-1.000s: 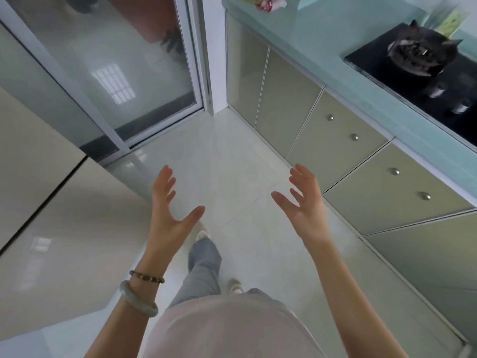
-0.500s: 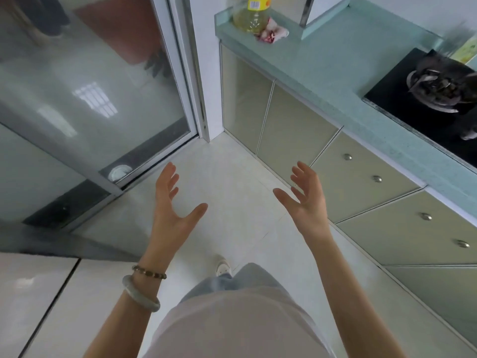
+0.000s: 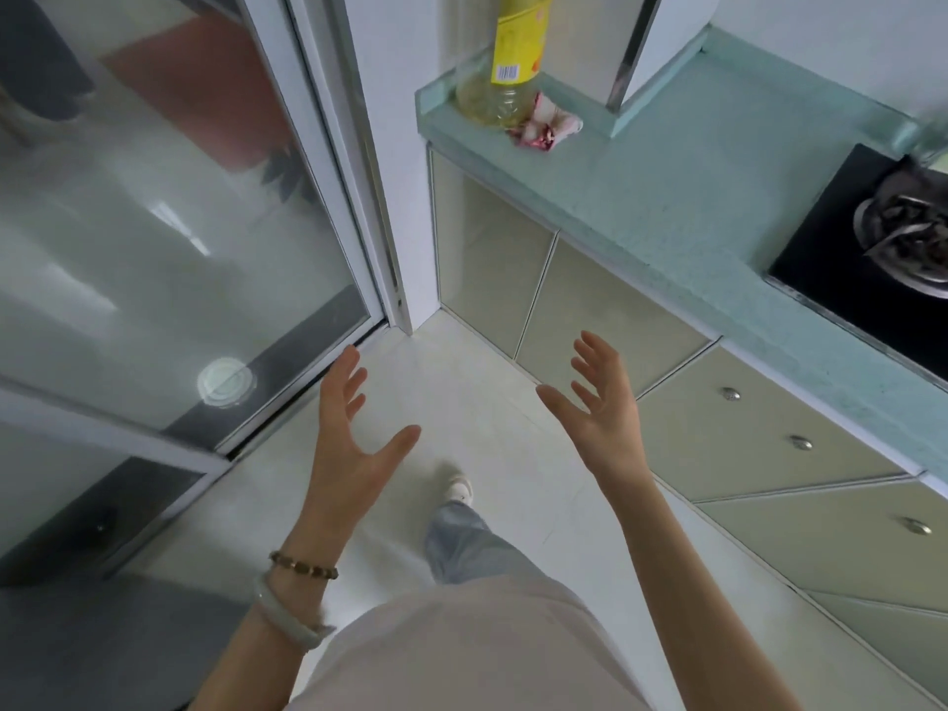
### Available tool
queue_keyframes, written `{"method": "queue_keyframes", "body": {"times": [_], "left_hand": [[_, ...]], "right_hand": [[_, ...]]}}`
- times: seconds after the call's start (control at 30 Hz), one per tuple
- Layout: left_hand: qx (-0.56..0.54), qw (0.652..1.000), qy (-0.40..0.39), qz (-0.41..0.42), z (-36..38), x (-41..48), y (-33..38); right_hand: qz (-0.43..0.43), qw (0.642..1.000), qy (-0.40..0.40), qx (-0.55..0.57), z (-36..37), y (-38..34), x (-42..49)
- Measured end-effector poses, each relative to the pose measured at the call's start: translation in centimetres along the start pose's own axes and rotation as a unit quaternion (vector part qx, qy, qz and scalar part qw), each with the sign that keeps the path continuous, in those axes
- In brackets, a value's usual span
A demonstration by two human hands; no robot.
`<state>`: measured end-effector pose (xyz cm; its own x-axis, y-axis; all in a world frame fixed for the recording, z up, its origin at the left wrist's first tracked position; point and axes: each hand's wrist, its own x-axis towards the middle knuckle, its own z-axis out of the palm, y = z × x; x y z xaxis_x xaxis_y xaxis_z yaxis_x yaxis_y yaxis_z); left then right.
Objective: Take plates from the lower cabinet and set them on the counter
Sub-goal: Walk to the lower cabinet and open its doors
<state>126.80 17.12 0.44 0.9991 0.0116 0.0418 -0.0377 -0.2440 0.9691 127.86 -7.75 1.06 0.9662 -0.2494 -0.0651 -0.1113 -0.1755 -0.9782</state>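
My left hand (image 3: 354,438) and my right hand (image 3: 603,407) are raised in front of me over the floor, palms facing each other, fingers spread, both holding nothing. The lower cabinet doors (image 3: 569,305) under the pale green counter (image 3: 682,197) are shut, just beyond my right hand. Drawer fronts (image 3: 759,433) with round metal knobs run along the right. No plates are in view.
A yellow-labelled oil bottle (image 3: 505,69) and a crumpled pink wrapper (image 3: 546,128) stand at the counter's far end. A black gas hob (image 3: 882,248) lies at the right. A sliding glass door (image 3: 169,207) fills the left. My foot (image 3: 454,484) is on the tiled floor.
I have walked forward along the counter: the cabinet doors, the bottle and the glass door have come closer, and the hob has slid to the right. Both hands keep the same spread pose.
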Motion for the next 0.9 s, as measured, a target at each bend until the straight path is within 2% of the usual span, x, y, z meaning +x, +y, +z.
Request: {"method": "queue_keyframes", "body": {"times": [0.23,0.53,0.7,0.9], "left_hand": [[-0.012,0.999,-0.04,0.004,0.9,11.1,0.6],[-0.014,0.995,-0.093,-0.029,0.8,20.4,-0.7],[-0.038,0.988,-0.145,-0.046,0.6,25.5,-2.0],[-0.028,0.97,-0.24,-0.02,0.2,32.4,-3.0]], "right_hand": [[0.014,0.999,0.045,-0.015,1.0,-1.0,8.3],[0.038,0.994,0.1,-0.033,3.0,-1.4,14.1],[0.071,0.983,0.162,-0.042,4.5,-1.2,15.6],[0.124,0.96,0.246,-0.039,8.3,-1.0,17.4]]}}
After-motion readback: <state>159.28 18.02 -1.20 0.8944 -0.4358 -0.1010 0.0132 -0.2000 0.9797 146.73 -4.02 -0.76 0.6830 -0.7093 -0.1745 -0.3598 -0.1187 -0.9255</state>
